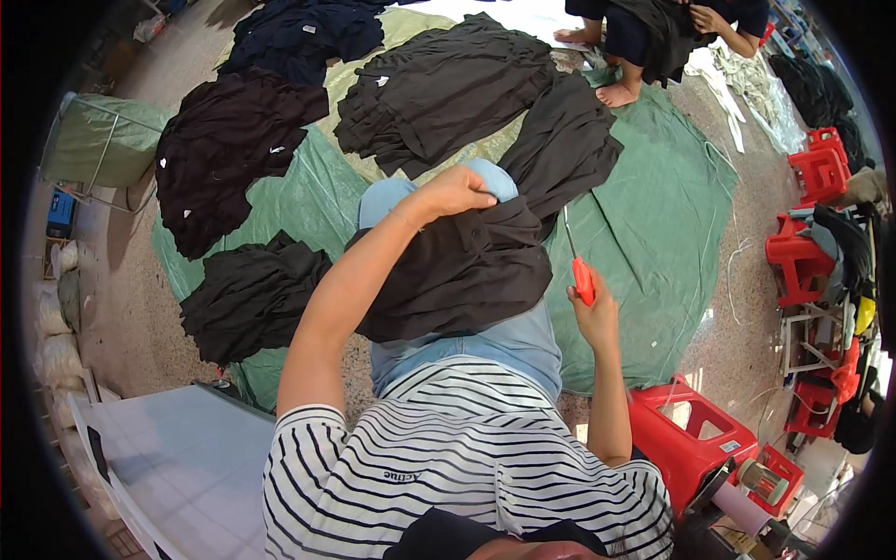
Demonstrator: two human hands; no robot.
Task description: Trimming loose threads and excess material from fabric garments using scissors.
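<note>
Dark garment point(457, 275) on my lap: left hand point(455, 191) clamps its twelve-o'clock edge, right hand point(594, 313) grips red-handled clippers point(579, 271) at three; I'd keep fabric taut.

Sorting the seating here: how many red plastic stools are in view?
4 clear ones: one beside the right hand at lower right, three along the right edge. More may hide in the clutter there.

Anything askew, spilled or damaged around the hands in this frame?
Nothing stands out. The left hand grips a dark garment on the lap; the right hand holds a red-handled tool. Dark garment piles lie on the green tarp.
</note>
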